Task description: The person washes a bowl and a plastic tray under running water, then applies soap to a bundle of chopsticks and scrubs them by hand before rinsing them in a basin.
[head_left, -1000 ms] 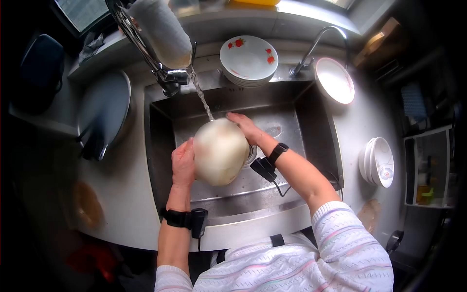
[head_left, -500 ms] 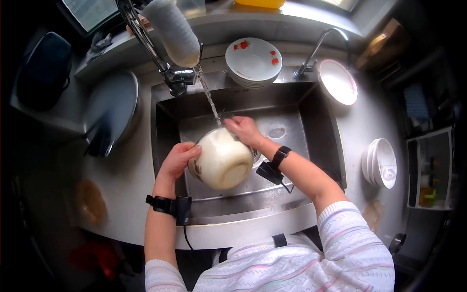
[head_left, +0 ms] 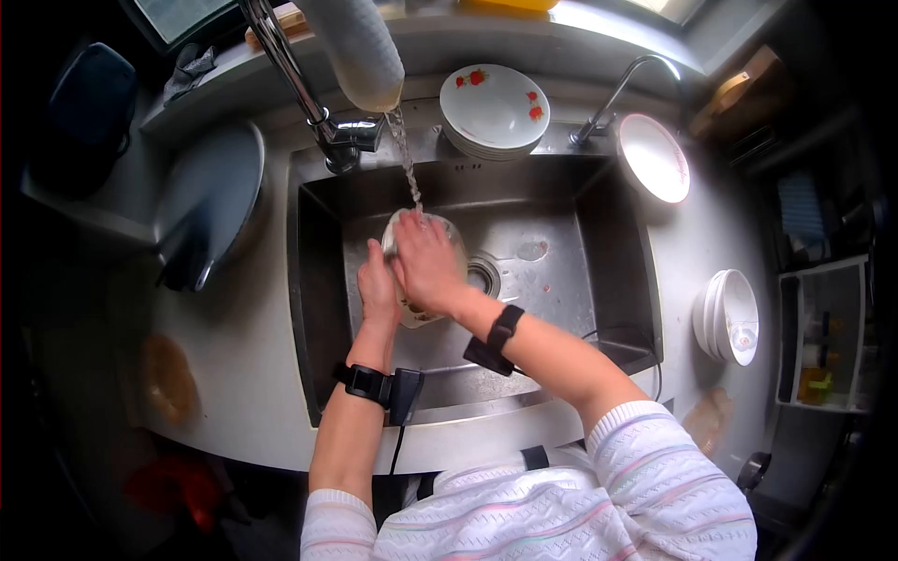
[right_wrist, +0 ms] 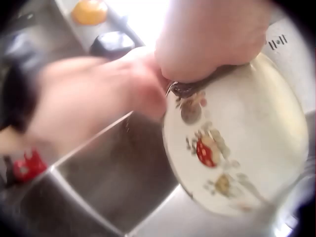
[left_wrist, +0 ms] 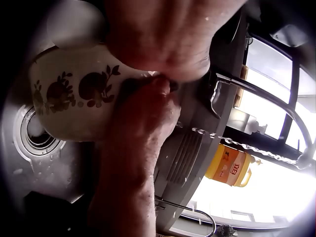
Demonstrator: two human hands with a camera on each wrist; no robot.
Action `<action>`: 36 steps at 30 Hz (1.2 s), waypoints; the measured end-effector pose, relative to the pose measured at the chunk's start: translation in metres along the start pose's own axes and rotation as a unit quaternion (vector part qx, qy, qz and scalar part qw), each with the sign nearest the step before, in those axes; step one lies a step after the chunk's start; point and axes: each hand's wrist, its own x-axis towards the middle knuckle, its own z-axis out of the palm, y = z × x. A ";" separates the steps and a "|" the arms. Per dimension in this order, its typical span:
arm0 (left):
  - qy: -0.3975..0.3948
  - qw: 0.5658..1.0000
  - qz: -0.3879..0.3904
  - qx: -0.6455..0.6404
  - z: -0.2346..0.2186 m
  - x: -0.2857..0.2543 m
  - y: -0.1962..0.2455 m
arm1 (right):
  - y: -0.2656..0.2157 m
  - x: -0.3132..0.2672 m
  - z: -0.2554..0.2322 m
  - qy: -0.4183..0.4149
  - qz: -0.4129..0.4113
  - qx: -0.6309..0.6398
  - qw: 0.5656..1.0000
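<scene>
A deep cream bowl [right_wrist: 247,123] with a printed vegetable pattern is tilted inside the steel sink [head_left: 524,206], beside the drain. My left hand [head_left: 377,288] grips its left side, thumb up along the edge. Across the upper part of the bowl lies my right hand [head_left: 428,266], fingers extended and touching it under the stream of water [head_left: 407,168]. Both hands overlap closely at the rim in the left wrist view, where the patterned wall [left_wrist: 74,123] shows below them. A dark part of the bowl's edge peeks out under the right hand in the right wrist view.
A chrome faucet [head_left: 341,140] runs at the sink's back left. Flower-printed plates [head_left: 496,107] are stacked behind the sink. A pink-rimmed bowl [head_left: 653,159] and nested white bowls [head_left: 725,318] stand right; a large grey lid-like pan [head_left: 210,187] stands left. A yellow bottle [left_wrist: 229,165] is by the window.
The bowl has turned from bottom-up toward me to a tilt that shows its patterned side, slightly further left. My right hand has moved left over it, close to my left hand.
</scene>
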 end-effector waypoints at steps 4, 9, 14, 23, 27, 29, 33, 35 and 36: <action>-0.013 0.999 -0.036 -0.009 0.006 0.005 0.000 | 0.045 0.048 -0.016 -0.282 0.315 0.239 0.874; -0.032 0.998 -0.057 -0.008 0.005 0.018 -0.004 | -0.005 -0.021 -0.015 -0.014 -0.100 -0.034 0.994; -0.043 0.996 -0.018 0.082 0.011 0.007 0.004 | 0.046 0.029 -0.010 -0.141 0.186 0.128 0.964; -0.032 0.988 0.056 0.144 0.007 0.007 0.001 | 0.009 -0.005 -0.008 0.047 -0.060 -0.039 0.996; -0.098 0.989 0.020 0.113 0.000 -0.005 0.004 | 0.070 0.024 -0.001 -0.196 0.287 0.260 0.901; -0.106 0.989 0.021 0.104 -0.007 -0.015 0.004 | 0.097 0.008 0.017 -0.223 0.388 0.464 0.765; -0.130 0.991 -0.019 0.016 -0.022 -0.024 -0.009 | 0.097 -0.018 0.001 -0.238 0.494 0.503 0.668; -0.122 0.991 -0.032 -0.047 -0.034 -0.018 -0.022 | 0.100 -0.030 0.004 -0.174 0.557 0.590 0.558; -0.121 0.991 -0.033 -0.047 -0.036 -0.016 -0.026 | 0.100 -0.031 0.001 -0.171 0.562 0.595 0.550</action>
